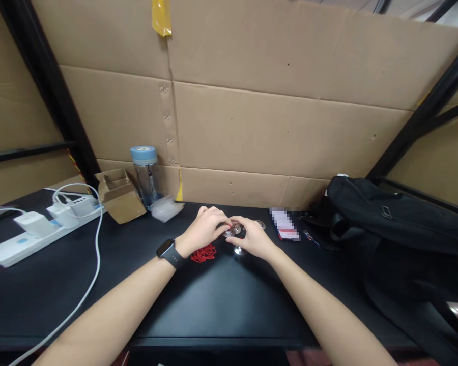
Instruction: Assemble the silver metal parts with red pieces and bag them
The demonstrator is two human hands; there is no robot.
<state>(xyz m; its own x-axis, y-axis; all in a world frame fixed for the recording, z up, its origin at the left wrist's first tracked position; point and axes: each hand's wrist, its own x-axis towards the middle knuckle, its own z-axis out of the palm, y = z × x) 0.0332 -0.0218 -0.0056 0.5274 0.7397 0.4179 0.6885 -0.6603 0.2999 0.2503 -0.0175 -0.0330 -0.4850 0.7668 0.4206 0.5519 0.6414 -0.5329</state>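
Observation:
Small clear, shiny discs [234, 229] sit between the fingertips of both hands, above the black table. My left hand [206, 227] has its fingers closed on the left side of these clear pieces. From the right, my right hand [252, 237] pinches them between thumb and fingers. Just below the hands, another shiny clear piece [239, 250] rests on the table. One more round clear piece [260, 224] lies behind my right hand. A pile of red cord-like pieces [203, 253] lies beside my left wrist, partly hidden by it.
Power strip [13, 246] with white chargers and a looping cable at left. An open cardboard box [124, 201], a blue-lidded bottle [147, 175] and plastic bags [166, 208] stand behind. A blurred-out phone-like item [284, 225] and black bag [397, 218] are right.

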